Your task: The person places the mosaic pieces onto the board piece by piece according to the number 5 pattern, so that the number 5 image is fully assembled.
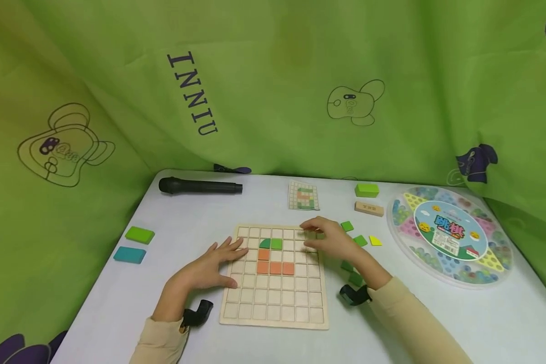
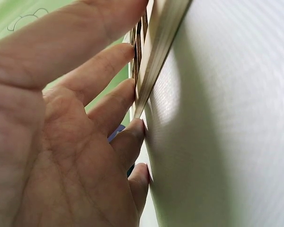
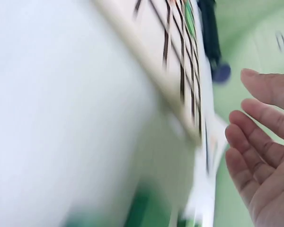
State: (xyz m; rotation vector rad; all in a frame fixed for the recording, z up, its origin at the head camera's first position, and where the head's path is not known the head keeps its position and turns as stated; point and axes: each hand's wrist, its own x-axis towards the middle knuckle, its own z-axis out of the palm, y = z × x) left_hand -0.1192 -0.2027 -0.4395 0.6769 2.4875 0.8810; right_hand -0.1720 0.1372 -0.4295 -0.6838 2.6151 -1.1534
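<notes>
left hand [image 1: 211, 265] flat on grid board [image 1: 276, 303]; right hand [image 1: 329, 240] hovers, fingers [image 3: 255, 142] relaxed.

- A green cloth backdrop [image 1: 273, 86] hangs in folds behind and to both sides, closing in the scene.
- The cloth carries outlined cartoon figures, dark purple patches and the letters "INNIU" printed sideways.
- A pale white table [image 1: 459, 323] fills the foreground, its far edge meeting the cloth.
- The light is soft and even, with faint shadows on the tabletop.
</notes>
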